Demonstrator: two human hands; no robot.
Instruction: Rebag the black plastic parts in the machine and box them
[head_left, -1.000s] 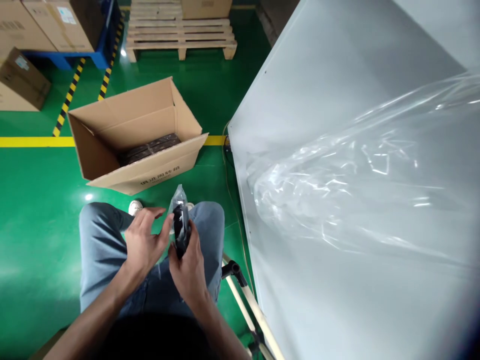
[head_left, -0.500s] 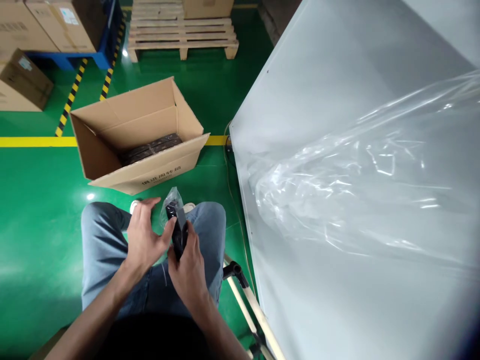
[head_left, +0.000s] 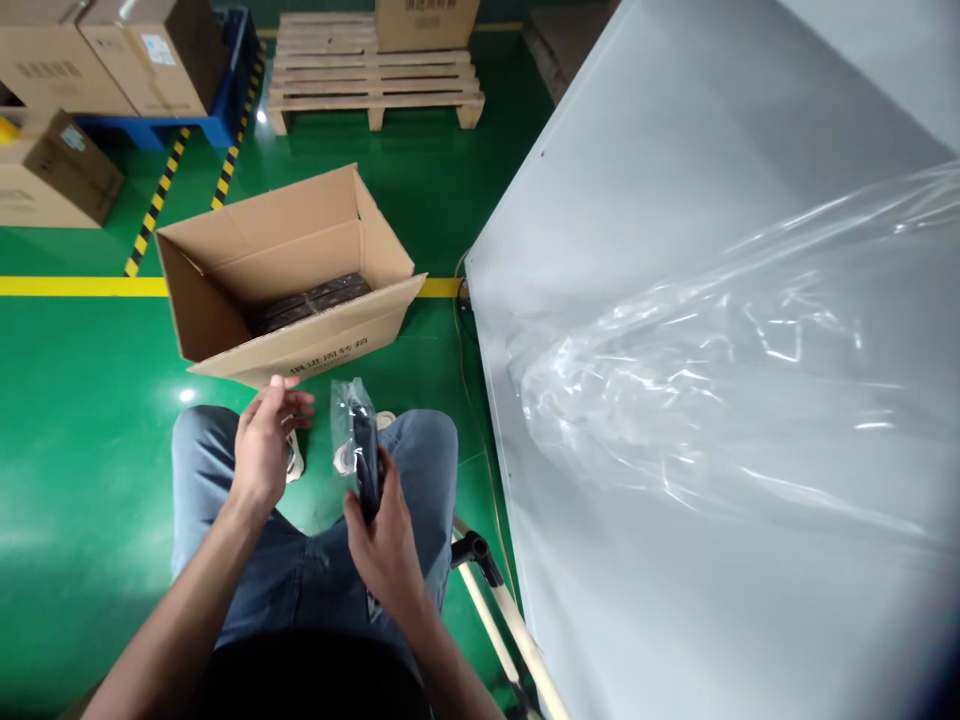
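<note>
My right hand (head_left: 384,545) grips a flat black part in a small clear plastic bag (head_left: 358,445), held upright over my lap between my knees. My left hand (head_left: 264,445) hovers a short way to the left of the bag, fingers loosely curled and apart, holding nothing. An open cardboard box (head_left: 247,250) stands on the green floor just beyond my knees, with dark flat packs (head_left: 311,300) stacked in its bottom.
A large grey table (head_left: 637,200) fills the right side, with a long clear plastic sheet (head_left: 735,370) lying on it. A wooden pallet (head_left: 375,80) and more cartons (head_left: 60,170) stand at the back. A black-tipped wooden frame (head_left: 480,570) sits by my right knee.
My left hand has let go of the bagged part and moved left and away from it. The right hand still holds the bag, raised slightly.
</note>
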